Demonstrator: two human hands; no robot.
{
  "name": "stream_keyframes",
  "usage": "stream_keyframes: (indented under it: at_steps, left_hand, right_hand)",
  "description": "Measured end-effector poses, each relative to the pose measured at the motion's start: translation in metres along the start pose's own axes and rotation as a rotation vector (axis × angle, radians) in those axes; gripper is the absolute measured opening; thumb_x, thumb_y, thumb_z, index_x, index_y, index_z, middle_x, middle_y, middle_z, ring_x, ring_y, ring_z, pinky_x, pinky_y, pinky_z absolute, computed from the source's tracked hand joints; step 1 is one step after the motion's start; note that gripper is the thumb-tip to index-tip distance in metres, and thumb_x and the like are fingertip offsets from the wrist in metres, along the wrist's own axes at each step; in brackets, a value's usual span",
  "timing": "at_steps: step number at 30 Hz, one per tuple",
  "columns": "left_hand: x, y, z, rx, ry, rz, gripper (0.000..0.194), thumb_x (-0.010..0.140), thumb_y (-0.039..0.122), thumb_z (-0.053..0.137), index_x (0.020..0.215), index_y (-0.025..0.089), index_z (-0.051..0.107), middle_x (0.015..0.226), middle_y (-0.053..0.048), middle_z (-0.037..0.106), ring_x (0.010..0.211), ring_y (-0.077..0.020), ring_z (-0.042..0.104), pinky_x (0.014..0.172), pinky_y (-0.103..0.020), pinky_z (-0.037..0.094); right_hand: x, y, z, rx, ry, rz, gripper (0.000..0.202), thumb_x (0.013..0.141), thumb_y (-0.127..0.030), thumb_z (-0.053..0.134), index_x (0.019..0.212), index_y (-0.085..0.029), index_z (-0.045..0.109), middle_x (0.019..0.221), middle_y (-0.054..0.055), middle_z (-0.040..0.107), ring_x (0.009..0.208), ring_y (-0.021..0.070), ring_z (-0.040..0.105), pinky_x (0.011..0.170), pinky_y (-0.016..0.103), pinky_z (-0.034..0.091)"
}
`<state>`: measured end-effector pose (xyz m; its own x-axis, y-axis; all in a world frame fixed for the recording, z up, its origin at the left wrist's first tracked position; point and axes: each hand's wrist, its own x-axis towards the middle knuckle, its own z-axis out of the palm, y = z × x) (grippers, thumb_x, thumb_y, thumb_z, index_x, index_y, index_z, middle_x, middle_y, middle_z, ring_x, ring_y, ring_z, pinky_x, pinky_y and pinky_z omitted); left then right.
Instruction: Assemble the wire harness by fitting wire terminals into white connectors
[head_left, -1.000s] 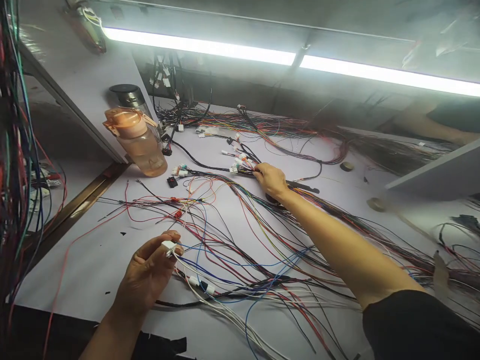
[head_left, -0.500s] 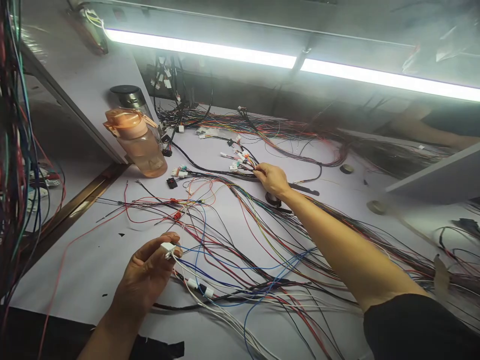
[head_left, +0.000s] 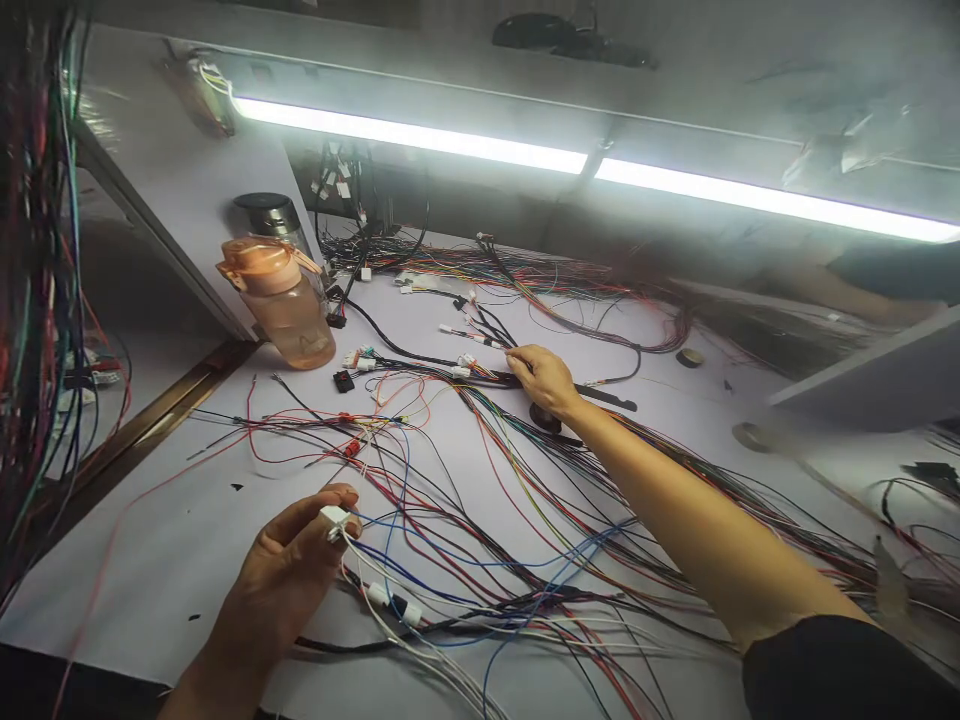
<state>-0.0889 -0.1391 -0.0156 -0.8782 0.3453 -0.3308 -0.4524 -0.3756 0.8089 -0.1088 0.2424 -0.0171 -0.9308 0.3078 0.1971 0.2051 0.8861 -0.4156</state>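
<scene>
Left hand (head_left: 289, 570) — fingers pinched shut on a small white connector (head_left: 334, 518), its white wires trailing off to the right; held low over the white table (head_left: 172, 540), well in front of the orange bottle (head_left: 279, 305).

Right hand (head_left: 544, 378) — arm stretched far out, fingers closed on a bundle of coloured wires (head_left: 487, 370) right of the orange bottle.

Loose wire harness (head_left: 480, 520) — red, blue, black and yellow strands spread across the table between both hands.

Black tape roll (head_left: 544, 418) — under the right wrist.
</scene>
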Motion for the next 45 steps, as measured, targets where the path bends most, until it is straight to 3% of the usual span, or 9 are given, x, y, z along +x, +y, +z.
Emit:
stream_keyframes:
  at_steps: [5, 13, 18, 21, 27, 35, 40, 45]
  left_hand:
    - [0.002, -0.001, -0.002, -0.006, 0.032, -0.016, 0.032, 0.048, 0.022, 0.091, 0.076, 0.019, 0.076, 0.094, -0.008, 0.067, 0.064, -0.0146, 0.062, 0.060, -0.022, 0.057]
    - [0.000, -0.001, 0.000, -0.031, 0.052, -0.042, 0.030, 0.049, 0.020, 0.092, 0.074, 0.020, 0.076, 0.092, -0.008, 0.068, 0.065, -0.0143, 0.062, 0.061, -0.022, 0.058]
    - [0.001, -0.002, -0.001, -0.049, 0.071, -0.047, 0.030, 0.048, 0.018, 0.091, 0.073, 0.020, 0.075, 0.094, -0.008, 0.066, 0.065, -0.0138, 0.061, 0.062, -0.023, 0.058]
    - [-0.001, -0.001, 0.002, -0.068, 0.069, -0.049, 0.026, 0.053, 0.019, 0.090, 0.074, 0.021, 0.075, 0.095, -0.007, 0.066, 0.068, -0.0134, 0.061, 0.063, -0.022, 0.058]
    - [0.000, 0.000, 0.000, -0.031, 0.008, -0.032, 0.025, 0.056, 0.022, 0.089, 0.075, 0.018, 0.075, 0.098, -0.008, 0.064, 0.071, -0.0139, 0.061, 0.065, -0.021, 0.058]
    - [0.000, 0.000, -0.001, -0.010, -0.032, -0.041, 0.020, 0.061, 0.024, 0.087, 0.078, 0.019, 0.076, 0.099, -0.008, 0.062, 0.073, -0.0137, 0.062, 0.067, -0.021, 0.058]
    - [0.001, 0.001, -0.001, -0.007, -0.031, -0.028, 0.021, 0.059, 0.023, 0.088, 0.076, 0.019, 0.076, 0.097, -0.008, 0.062, 0.070, -0.0130, 0.060, 0.065, -0.022, 0.058]
    - [0.001, -0.002, -0.004, -0.029, -0.008, -0.048, 0.021, 0.059, 0.022, 0.088, 0.076, 0.021, 0.076, 0.098, -0.007, 0.063, 0.068, -0.0119, 0.060, 0.065, -0.021, 0.058]
  right_hand:
    - [0.034, 0.006, 0.006, -0.053, 0.053, 0.165, 0.033, 0.089, -0.033, 0.051, 0.117, -0.019, 0.062, 0.117, 0.010, 0.062, 0.103, 0.0239, 0.057, 0.085, 0.036, 0.044]
    - [0.058, 0.003, 0.021, -0.080, 0.014, 0.226, 0.017, 0.085, -0.034, 0.057, 0.089, -0.021, 0.066, 0.099, 0.007, 0.065, 0.096, 0.0225, 0.056, 0.083, 0.036, 0.037]
    - [0.052, 0.010, 0.016, -0.027, -0.001, 0.153, 0.023, 0.090, -0.038, 0.049, 0.092, -0.022, 0.065, 0.086, 0.003, 0.067, 0.089, 0.0192, 0.058, 0.085, 0.035, 0.033]
    - [0.046, 0.011, 0.014, -0.001, -0.005, 0.091, 0.023, 0.090, -0.041, 0.051, 0.096, -0.023, 0.064, 0.088, 0.001, 0.068, 0.091, 0.0187, 0.057, 0.088, 0.036, 0.029]
    - [0.048, -0.005, 0.021, 0.075, -0.001, -0.056, 0.030, 0.084, -0.048, 0.060, 0.101, -0.023, 0.062, 0.094, 0.003, 0.069, 0.088, 0.0201, 0.059, 0.088, 0.037, 0.026]
    - [0.062, -0.037, 0.033, -0.016, 0.215, -0.194, 0.016, 0.089, -0.034, 0.059, 0.099, -0.022, 0.062, 0.094, 0.003, 0.071, 0.085, 0.0188, 0.060, 0.088, 0.036, 0.026]
    - [0.055, -0.035, 0.033, 0.015, 0.333, -0.217, 0.016, 0.092, -0.032, 0.056, 0.092, -0.022, 0.069, 0.093, 0.002, 0.072, 0.084, 0.0166, 0.061, 0.084, 0.034, 0.030]
    - [0.042, -0.029, 0.024, 0.122, 0.321, -0.270, 0.024, 0.094, -0.036, 0.052, 0.089, -0.022, 0.071, 0.083, 0.002, 0.070, 0.077, 0.0158, 0.060, 0.075, 0.030, 0.035]
